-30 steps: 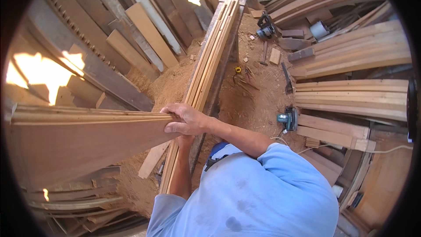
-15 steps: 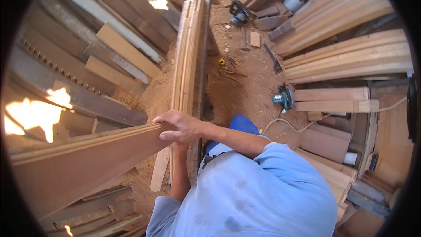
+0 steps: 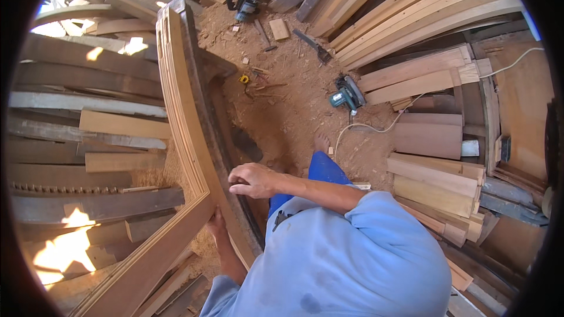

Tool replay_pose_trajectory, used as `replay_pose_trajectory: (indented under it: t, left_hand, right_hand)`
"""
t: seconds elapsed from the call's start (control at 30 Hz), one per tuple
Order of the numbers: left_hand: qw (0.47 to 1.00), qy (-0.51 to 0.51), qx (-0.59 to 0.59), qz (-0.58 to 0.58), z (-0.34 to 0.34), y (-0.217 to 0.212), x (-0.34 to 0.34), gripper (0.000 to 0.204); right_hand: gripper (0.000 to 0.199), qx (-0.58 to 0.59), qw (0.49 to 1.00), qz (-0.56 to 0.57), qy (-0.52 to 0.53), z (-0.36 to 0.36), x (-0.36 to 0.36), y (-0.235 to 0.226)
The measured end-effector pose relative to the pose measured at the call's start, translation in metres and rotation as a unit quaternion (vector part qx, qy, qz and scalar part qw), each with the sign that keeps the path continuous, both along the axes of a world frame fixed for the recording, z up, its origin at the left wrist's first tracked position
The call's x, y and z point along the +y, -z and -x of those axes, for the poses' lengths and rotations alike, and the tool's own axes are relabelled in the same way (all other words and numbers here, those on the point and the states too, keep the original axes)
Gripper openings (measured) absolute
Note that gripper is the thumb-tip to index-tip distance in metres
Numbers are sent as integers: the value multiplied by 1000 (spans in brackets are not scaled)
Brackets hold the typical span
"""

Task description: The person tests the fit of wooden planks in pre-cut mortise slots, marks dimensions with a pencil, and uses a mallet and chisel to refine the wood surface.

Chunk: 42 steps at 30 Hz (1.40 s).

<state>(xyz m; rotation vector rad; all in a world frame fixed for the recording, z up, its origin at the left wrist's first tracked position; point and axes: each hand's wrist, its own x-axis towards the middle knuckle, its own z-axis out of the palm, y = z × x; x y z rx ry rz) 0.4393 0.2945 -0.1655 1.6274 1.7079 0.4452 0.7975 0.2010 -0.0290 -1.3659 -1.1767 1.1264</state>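
Biggest first: light blue shirt (image 3: 341, 252), torso leaning over the work. Dark wooden bench (image 3: 212, 114) runs from top left down to the person's left side. Slanting boards (image 3: 154, 263), stacked, come up from lower left; broad reddish face toward the person, layered edges along the top. Their near end overlaps the bench line just ahead of the left hand; can't tell if it bears on the bench or is held above. Long strips (image 3: 178, 91) lie lengthwise on the bench, far end at the bench's far end.

Right forearm (image 3: 314, 192): crosses in front of the torso, pointing left, close to level in view, elbow out to the right. Left forearm (image 3: 229, 257): rises from the lower edge, tilted slightly left.

Right hand (image 3: 254, 181): over the bench's near edge, back up, fingers half curled, thumb apart from them, nothing visible in it. Clear of the slanting boards. Left hand (image 3: 217, 222): right at their end, fingers upward, partly hidden; can't tell whether it pinches or just props.

Circular saw (image 3: 346, 95) on the floor right of the bench, hammer (image 3: 265, 35) farther off, small yellow tool (image 3: 244, 78) nearer the bench.
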Motion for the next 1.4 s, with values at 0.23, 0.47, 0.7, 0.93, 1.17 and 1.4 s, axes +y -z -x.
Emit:
replay_pose_trajectory:
  t: [0.23,0.47,0.7,0.93,1.17,1.4]
  left_hand:
    - [980,-140,-132,43,-19,-6,-3,50]
    - [974,-187,-107,71,-28,-20,2,54]
    - [974,-190,-125,20,-13,-24,-12,61]
    - [917,-189,-328,-125,-55,-123,-37,48]
    - [878,-157,-393,-224,-38,-171,-10,71]
    - [832,-317,-376,-256,-66,-181,-17,76]
  right_hand:
    - [33,4,992,110,68,-89,-63,35]
    - [33,-29,990,124,63,-153,-72,54]
    - [33,-68,990,124,29,-180,-30,44]
    - [35,-161,974,137,-86,-190,23,39]
    - [34,-270,924,165,-215,-186,81,46]
    - [35,-278,912,166,-253,-191,120,69]
